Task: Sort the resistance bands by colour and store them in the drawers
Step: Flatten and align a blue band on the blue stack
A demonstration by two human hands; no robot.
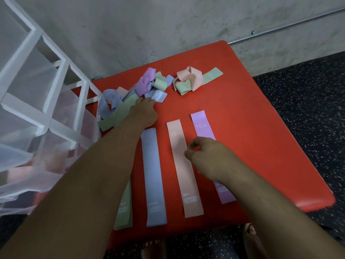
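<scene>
On the red pad (252, 113) lie flat bands side by side: a green band (124, 212) partly under my left arm, a blue band (153, 176), a pink band (183, 171) and a purple band (202, 126). A tangled heap of bands (130, 94) in green, blue and purple sits at the far left. My left hand (144, 112) reaches into that heap, fingertips hidden among the bands. My right hand (207, 156) hovers over the pink and purple bands with fingers loosely curled, holding nothing.
A smaller clump of pink and green bands (190, 80) lies at the far middle. A translucent white drawer unit (37, 109) stands at the left, its lower drawers pulled out. Grey wall behind, dark speckled floor to the right. My feet show below the pad's near edge.
</scene>
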